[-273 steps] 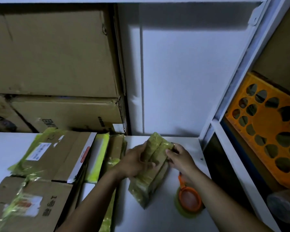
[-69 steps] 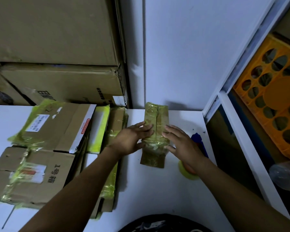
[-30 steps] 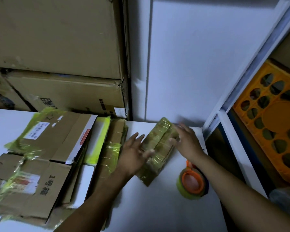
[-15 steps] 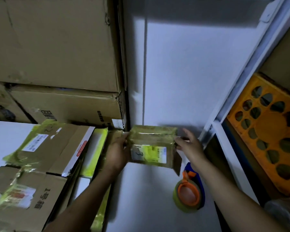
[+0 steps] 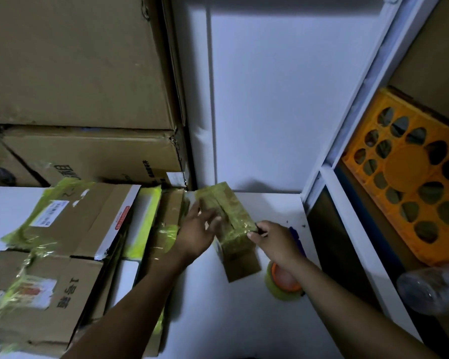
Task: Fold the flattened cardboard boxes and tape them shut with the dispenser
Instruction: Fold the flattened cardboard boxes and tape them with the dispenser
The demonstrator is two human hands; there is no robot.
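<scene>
Closest to me on the left, the nearest flattened carton point(image 5: 62, 294) lies on the white surface point(image 5: 231, 320) under loose yellowish tape. It has "1号" printed sideways in black, beside a white label too blurred to read. Behind it lies a second flattened carton point(image 5: 88, 216) with a white sticker in small print and a red mark on its white edge strip, neither of which I can read. Right of centre the tape dispenser point(image 5: 283, 282), orange inside a yellowish roll, lies flat on the surface, partly under my right wrist. My right hand point(image 5: 276, 242) pinches the near right edge of the small box point(image 5: 231, 211) with thumb and curled fingers. My left hand point(image 5: 196, 235) lies on its left side, fingers spread. The box is wrapped in yellowish tape and rests on the surface near the back corner. Beyond the flattened pile, two big cartons point(image 5: 75, 73) are stacked, their black print cut off. A white wall point(image 5: 283, 99) closes the back, and an orange crate point(image 5: 410, 172) stands on the shelving at right.
</scene>
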